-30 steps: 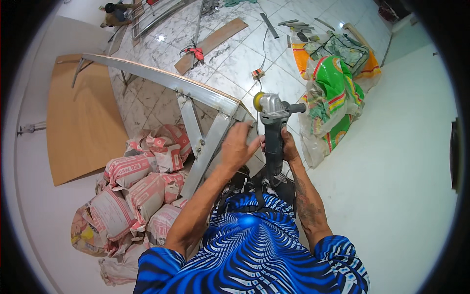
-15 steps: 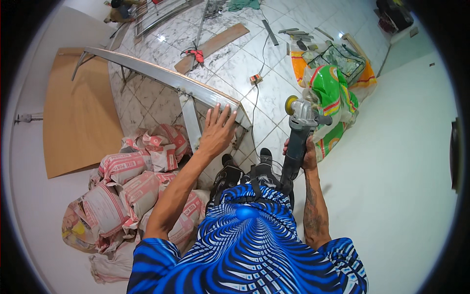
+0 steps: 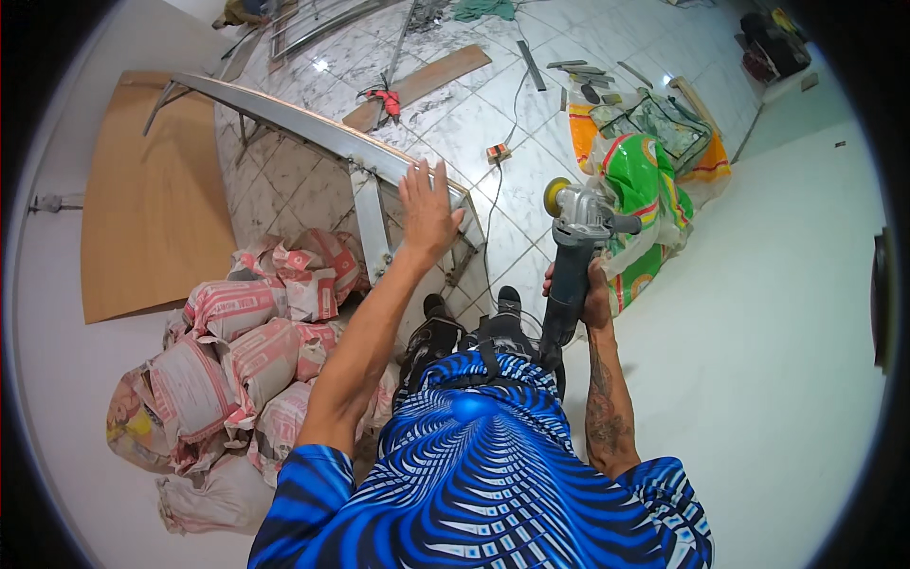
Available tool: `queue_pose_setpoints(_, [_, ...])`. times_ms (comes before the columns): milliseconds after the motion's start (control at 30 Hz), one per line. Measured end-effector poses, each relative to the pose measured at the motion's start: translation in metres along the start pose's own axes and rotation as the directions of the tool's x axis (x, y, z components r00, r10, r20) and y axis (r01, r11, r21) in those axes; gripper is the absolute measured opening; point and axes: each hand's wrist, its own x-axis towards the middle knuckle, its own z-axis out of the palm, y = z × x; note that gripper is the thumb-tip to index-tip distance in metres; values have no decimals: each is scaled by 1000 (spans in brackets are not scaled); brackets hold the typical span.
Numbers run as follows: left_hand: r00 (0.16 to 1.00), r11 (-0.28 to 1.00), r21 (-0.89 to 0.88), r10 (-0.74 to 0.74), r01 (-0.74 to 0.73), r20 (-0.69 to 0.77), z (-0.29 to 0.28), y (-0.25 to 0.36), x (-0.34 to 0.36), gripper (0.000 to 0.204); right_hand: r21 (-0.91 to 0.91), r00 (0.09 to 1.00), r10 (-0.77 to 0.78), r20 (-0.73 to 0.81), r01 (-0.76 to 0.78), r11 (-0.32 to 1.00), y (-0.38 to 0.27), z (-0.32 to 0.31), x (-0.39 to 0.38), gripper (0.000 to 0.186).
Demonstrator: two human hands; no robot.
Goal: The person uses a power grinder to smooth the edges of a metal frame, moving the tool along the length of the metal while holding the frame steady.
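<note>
My right hand (image 3: 595, 296) is wrapped around the dark body of an angle grinder (image 3: 573, 270). The grinder stands roughly upright in front of me, its metal head away from me and a yellow disc (image 3: 555, 196) at its left. Ahead of me, my left hand (image 3: 430, 211) lies with fingers stretched out over the near end of a long metal frame (image 3: 313, 131). Whether the palm presses on the metal is hard to tell. From that end the frame runs to the far left, with a cross bar (image 3: 372, 223) branching toward me.
Stacked paper sacks (image 3: 256, 360) fill the left, beside a leaning wooden panel (image 3: 156, 199). A cord with a socket block (image 3: 498, 153) crosses the tiled floor. Green and orange plastic bags (image 3: 633, 175) lie at the right wall. A plank (image 3: 445, 78) lies farther off.
My left hand has shifted slightly right and up along the frame's end, its fingers now pointing more straight ahead. The grinder stays in my right hand, nearly unmoved. The view has shifted a little.
</note>
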Motion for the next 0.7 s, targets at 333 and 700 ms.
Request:
queue_pose_setpoints(333, [999, 991, -127, -43, 42, -9, 3, -16, 9, 87, -16, 1000, -27, 7, 27, 1000, -5, 1, -6, 72])
queue_pose_setpoints(700, [983, 973, -150, -182, 175, -33, 5, -49, 27, 91, -34, 1000, -7, 16, 7, 999, -4, 2, -5, 73])
